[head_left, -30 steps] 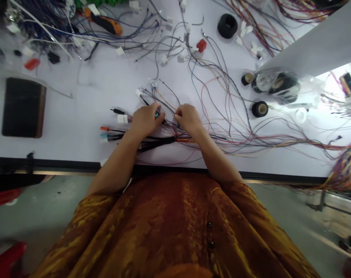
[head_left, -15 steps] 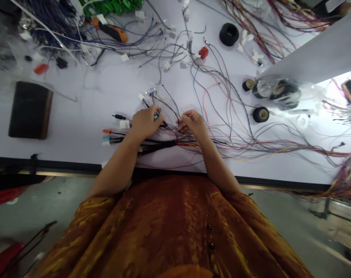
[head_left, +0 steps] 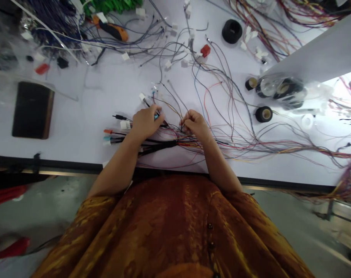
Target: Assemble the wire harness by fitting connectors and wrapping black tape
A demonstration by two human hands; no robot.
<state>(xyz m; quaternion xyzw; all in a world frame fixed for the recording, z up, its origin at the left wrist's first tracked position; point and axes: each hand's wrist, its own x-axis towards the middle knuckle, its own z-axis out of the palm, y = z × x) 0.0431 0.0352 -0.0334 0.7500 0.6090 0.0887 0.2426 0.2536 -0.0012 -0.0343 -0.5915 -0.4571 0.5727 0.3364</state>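
Observation:
My left hand [head_left: 148,121] is closed around a small cluster of wires, with a bit of blue showing between thumb and fingers. Pinched in the fingertips of my right hand [head_left: 194,124] are thin wires that run up and left across the white table. Below both hands lies a wire harness [head_left: 160,147], partly wrapped in black tape. Its ends to the left carry a white connector [head_left: 125,124], an orange connector [head_left: 108,131] and a black plug [head_left: 119,117]. Loose wires [head_left: 268,145] trail from it to the right.
A dark box-like object [head_left: 33,110] lies at left. Black tape rolls [head_left: 263,114] stand at right, another roll [head_left: 232,31] farther back. An orange-and-black tool [head_left: 114,31], a red connector [head_left: 205,50] and tangled wires cover the back. The table's dark edge [head_left: 68,165] runs before me.
My right hand has closed its fingers more tightly on the thin wires, and a grey wire now stretches up-left from it. The left hand keeps its place.

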